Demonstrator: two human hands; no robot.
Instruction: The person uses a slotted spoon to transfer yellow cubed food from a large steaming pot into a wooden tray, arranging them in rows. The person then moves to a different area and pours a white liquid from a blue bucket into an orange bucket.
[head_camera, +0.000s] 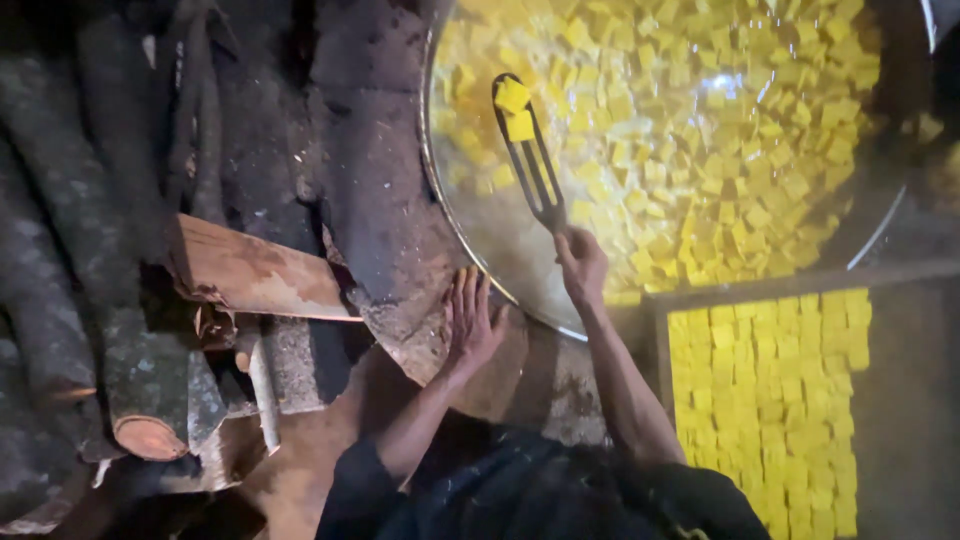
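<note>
Gripping the handle end of a slotted metal spatula (528, 152), the right hand (581, 264) is seen at the lower centre of the frame, fingers closed around the tool. The spatula is angled up and to the left over a large round metal pan (470, 240) that fills the upper right of the frame, and two yellow cubes (514, 108) are carried on its blade. The pan is filled with many more yellow cubes (720, 130) lying in shimmering liquid. The left hand (471, 322) is laid flat and open, fingers spread, on the rough stove surface (375, 200) just outside the pan's rim, left of the right hand; nothing is held in it. At the lower right, a wooden-framed tray (655, 330) is packed with rows of pale yellow cubes (770, 400). At the left of the frame, logs (60, 300) and a flat wooden plank (255, 270) are stacked in shadow. Dark sleeves are seen at the bottom edge.
</note>
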